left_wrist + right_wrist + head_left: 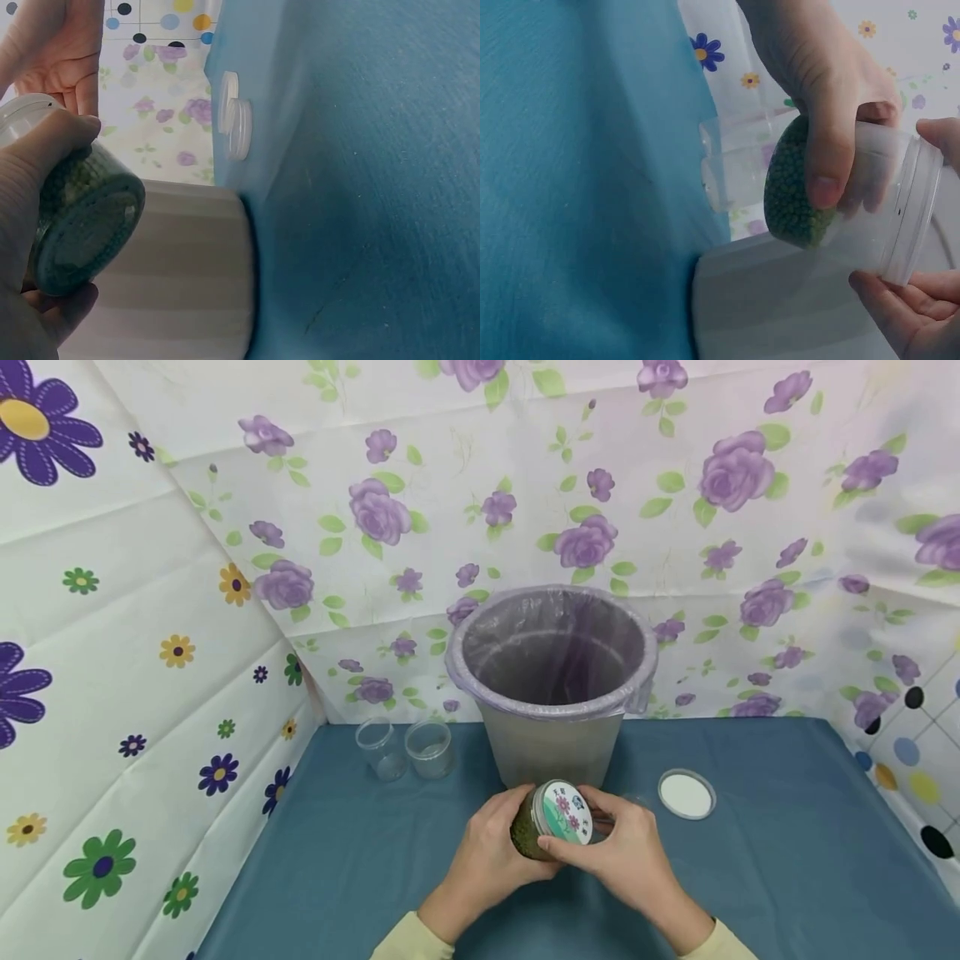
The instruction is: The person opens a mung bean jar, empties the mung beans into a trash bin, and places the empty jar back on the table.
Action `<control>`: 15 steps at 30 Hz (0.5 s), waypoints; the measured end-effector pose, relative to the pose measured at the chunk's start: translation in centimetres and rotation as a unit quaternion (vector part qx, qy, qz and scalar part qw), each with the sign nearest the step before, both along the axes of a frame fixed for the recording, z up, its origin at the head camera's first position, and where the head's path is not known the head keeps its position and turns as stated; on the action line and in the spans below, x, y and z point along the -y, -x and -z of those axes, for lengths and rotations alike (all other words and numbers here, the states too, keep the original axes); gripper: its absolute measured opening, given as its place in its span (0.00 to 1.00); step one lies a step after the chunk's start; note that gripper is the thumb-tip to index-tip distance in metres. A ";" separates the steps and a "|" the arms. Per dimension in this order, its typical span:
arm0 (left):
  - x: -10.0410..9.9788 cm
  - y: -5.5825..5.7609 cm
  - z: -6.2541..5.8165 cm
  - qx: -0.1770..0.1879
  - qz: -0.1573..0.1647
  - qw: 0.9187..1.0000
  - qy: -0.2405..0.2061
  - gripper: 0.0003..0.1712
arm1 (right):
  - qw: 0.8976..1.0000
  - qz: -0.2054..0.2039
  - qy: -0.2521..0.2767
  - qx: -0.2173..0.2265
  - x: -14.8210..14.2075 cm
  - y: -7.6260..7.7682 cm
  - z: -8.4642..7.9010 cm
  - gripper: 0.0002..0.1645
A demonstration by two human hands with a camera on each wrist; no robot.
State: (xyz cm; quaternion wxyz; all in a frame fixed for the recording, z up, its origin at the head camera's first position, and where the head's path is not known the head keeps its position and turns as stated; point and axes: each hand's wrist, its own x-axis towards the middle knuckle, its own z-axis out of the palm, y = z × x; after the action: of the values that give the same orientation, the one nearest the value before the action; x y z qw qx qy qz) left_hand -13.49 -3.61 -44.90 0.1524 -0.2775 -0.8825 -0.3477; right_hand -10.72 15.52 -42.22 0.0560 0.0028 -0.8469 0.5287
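My left hand [491,842] wraps round the body of a clear plastic jar [870,232], tilted in front of the bin. Small green beans [791,187], which look like mung beans, fill its lower part. Its lid [567,814] carries a white and green label with pink flowers. The thumb and fingers of my right hand [632,843] grip the lid's edge from the other side. In the left wrist view the jar's base [90,232] faces the camera, with the left thumb and fingers around it.
A grey bin [555,743] lined with a clear bag stands behind my hands. Two clear plastic cups [430,750] sit at the back left. On the right lies a round white lid [686,795]; the left wrist view shows two lids [239,130] there. Flowered sheets hang behind the blue tablecloth [360,860].
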 end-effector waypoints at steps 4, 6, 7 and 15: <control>0.0 0.1 0.3 -0.016 0.005 1.000 -0.005 0.45 | 1.000 -0.005 0.020 -0.008 -0.1 0.1 0.5 0.42; 0.0 0.2 0.2 -0.021 0.007 1.000 -0.008 0.44 | 0.999 -0.007 0.024 -0.020 -0.2 0.2 0.7 0.41; 0.0 0.3 0.2 -0.022 0.009 1.000 -0.011 0.44 | 0.999 -0.009 0.027 -0.025 -0.2 0.2 0.7 0.40; 0.3 0.8 -0.3 0.044 0.059 0.997 -0.038 0.42 | 0.994 -0.060 0.021 -0.088 -0.9 0.4 1.2 0.42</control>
State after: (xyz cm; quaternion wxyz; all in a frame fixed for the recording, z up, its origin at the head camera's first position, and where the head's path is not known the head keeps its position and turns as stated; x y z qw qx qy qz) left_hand -14.28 -3.90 -44.58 0.1030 -0.3072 -0.8565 -0.4018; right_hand -11.09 16.37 -43.38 0.0990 0.0991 -0.8255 0.5468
